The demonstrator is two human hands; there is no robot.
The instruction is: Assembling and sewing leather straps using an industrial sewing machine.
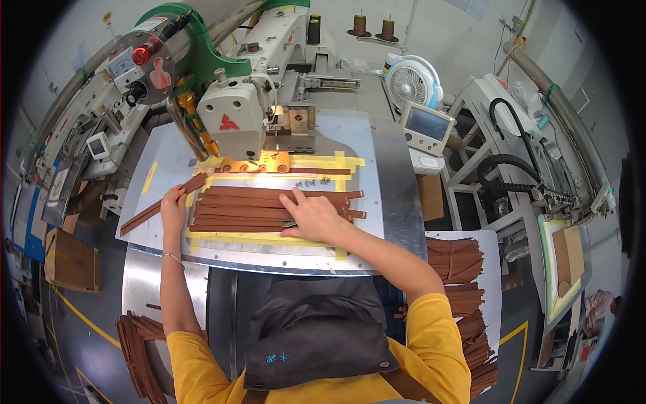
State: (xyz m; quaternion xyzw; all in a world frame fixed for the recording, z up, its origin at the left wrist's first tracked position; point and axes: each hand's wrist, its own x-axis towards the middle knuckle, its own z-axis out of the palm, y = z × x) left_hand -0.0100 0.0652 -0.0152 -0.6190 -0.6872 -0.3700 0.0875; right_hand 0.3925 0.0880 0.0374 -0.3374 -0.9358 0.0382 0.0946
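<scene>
On machine bed (398, 215) | your L hand (173, 202) pinches brown strips (144, 217) | R hand (316, 217) spread on strip row (232, 211), prob. steadying; grip: can't tell

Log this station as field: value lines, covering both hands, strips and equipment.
Left hand: holding brown strips, slanted
Right hand: resting on the row of strips
Sewing machine: beyond the row, work area lit
Display: right of the machine
Fan: white, beyond the display
Side pile: brown strips, person's right
</scene>
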